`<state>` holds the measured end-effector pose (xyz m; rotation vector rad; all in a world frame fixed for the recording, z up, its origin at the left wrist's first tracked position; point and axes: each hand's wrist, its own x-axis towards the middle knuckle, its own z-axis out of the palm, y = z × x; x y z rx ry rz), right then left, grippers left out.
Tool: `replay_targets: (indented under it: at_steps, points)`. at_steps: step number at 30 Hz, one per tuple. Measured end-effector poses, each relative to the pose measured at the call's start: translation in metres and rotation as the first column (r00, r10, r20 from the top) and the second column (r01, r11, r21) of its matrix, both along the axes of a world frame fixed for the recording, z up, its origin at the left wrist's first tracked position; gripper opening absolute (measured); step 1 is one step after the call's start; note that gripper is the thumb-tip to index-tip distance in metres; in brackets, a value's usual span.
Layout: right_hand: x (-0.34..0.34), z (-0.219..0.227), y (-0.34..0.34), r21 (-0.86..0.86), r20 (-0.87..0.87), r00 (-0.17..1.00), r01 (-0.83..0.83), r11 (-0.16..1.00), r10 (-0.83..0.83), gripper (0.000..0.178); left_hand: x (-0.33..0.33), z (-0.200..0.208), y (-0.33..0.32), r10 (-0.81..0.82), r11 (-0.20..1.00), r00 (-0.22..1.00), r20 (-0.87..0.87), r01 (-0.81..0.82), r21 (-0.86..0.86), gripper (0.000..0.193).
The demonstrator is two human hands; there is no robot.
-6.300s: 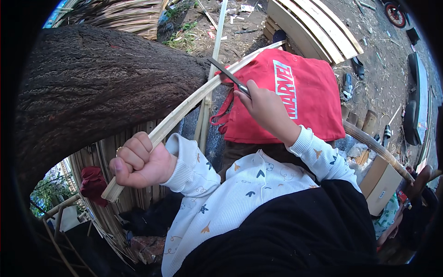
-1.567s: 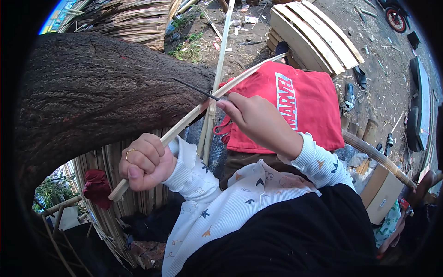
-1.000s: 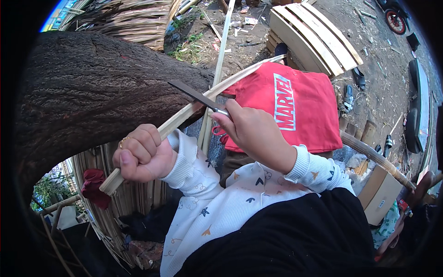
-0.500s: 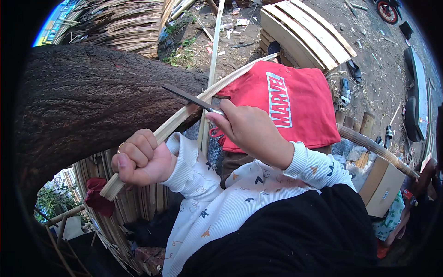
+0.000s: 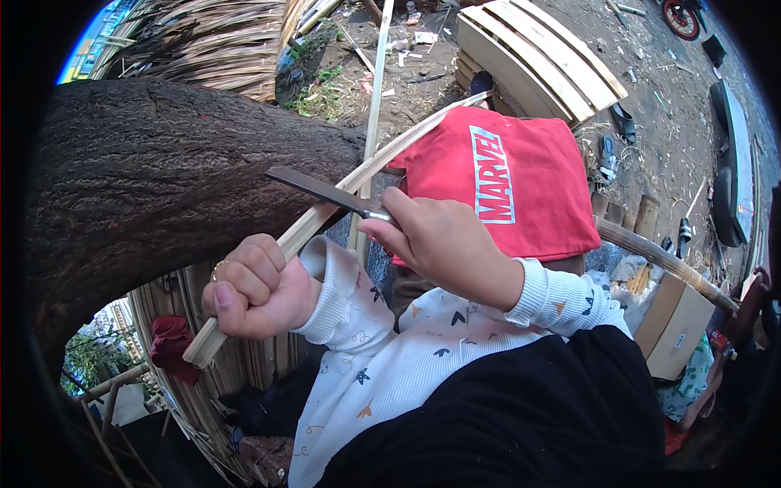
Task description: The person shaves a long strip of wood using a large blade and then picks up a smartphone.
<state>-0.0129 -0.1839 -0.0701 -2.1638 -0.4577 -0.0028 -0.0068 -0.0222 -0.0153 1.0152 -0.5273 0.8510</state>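
Observation:
My left hand (image 5: 259, 289) is closed round the lower part of a long pale bamboo strip (image 5: 303, 234), its cut end sticking out below the fist. From there the strip slants up to the right, over the edge of a red cloth (image 5: 537, 191) spread across my lap. In my right hand (image 5: 443, 236) is a knife (image 5: 319, 189) with a broad dark blade. The blade lies across the strip just above my left fist, its tip pointing up and left. My right fingers cover most of the handle. Grooves run lengthwise along the strip.
A thick tree trunk (image 5: 179, 171) lies along the left, close to the blade's tip. Another thin strip (image 5: 375, 98) runs upward behind the held one. Beyond are a slatted wooden crate (image 5: 541, 61) and sandals (image 5: 608, 159). At right are a pole (image 5: 667, 262) and a cardboard box (image 5: 674, 325).
The knife has slid a little down the strip toward my left hand, and its blade has turned to show more of its flat side. My left fist has shifted slightly right.

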Motion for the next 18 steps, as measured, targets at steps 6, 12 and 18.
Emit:
replay_targets:
  at_steps: [6,12,18]
  points:
    - [0.035,-0.045,-0.011,-0.051,-0.116,0.983,0.135,0.990,-0.140,0.035,0.001,-0.006,0.002,0.002,1.000,1.000,-0.009,-0.002,0.021,0.034]
    - [0.014,-0.022,-0.004,0.075,-0.003,1.000,0.008,0.997,-0.008,0.033,0.000,-0.007,0.011,-0.059,0.997,0.997,0.040,0.057,0.054,0.033]
    - [0.046,-0.072,-0.020,-0.114,-0.043,0.976,0.210,0.971,-0.216,0.035,0.000,-0.010,0.017,-0.138,0.985,0.983,0.118,0.124,0.119,0.033]
